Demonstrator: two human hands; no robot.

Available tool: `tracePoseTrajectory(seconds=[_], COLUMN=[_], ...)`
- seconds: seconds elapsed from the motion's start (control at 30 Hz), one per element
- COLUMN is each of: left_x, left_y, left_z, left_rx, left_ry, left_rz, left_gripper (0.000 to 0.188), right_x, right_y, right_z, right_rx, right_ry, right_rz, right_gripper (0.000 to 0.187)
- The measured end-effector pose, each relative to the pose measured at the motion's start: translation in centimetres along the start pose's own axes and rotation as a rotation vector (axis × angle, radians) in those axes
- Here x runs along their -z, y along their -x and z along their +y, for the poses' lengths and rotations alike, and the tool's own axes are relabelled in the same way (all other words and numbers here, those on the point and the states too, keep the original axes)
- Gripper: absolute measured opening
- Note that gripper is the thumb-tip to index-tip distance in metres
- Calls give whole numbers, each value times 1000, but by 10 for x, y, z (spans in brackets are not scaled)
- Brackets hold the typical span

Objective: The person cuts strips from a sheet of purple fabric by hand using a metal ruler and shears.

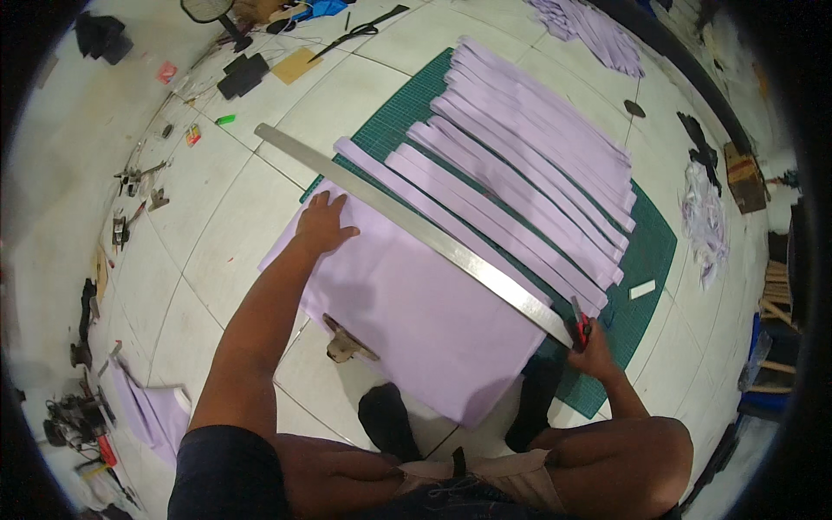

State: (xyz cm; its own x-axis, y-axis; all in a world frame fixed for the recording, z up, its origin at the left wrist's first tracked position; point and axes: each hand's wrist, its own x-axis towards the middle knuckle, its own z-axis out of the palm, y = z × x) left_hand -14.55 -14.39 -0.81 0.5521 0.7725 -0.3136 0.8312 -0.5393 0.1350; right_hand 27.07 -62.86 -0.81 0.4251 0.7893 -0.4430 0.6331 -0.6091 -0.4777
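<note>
My left hand (322,224) lies with its fingers spread on a lavender cloth (425,312), just below a long metal ruler (416,227). The ruler runs slantwise along the cloth's far edge, from upper left to lower right. By the ruler's near right end, my right hand (594,354) is closed round a red and black cutter knife (582,330), its tip pointing away from me. Beyond the ruler lie several cut lavender strips (520,204) on a green cutting mat (650,234). A metal clip (347,341) sits on the cloth's near left edge.
Large scissors (357,35) lie on the tiled floor at the far left. A small white block (642,289) rests on the mat's right side. More lavender cloth (598,35) is piled at the far right. Machine parts (74,425) stand at the left.
</note>
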Motion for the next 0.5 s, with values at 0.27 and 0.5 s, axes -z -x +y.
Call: tracePoseTrajectory(seconds=[0.27, 0.5], left_x=[-4, -7], left_y=[0, 3], left_z=[-2, -8], left_rx=[-78, -107], left_ry=[202, 234], left_rz=[115, 159], left_gripper=[80, 76], right_x=[4, -26], right_y=[37, 50], right_z=[-42, -19], right_rx=[-188, -204], right_ry=[-368, -439], right_rz=[151, 171], right_gripper=[74, 62])
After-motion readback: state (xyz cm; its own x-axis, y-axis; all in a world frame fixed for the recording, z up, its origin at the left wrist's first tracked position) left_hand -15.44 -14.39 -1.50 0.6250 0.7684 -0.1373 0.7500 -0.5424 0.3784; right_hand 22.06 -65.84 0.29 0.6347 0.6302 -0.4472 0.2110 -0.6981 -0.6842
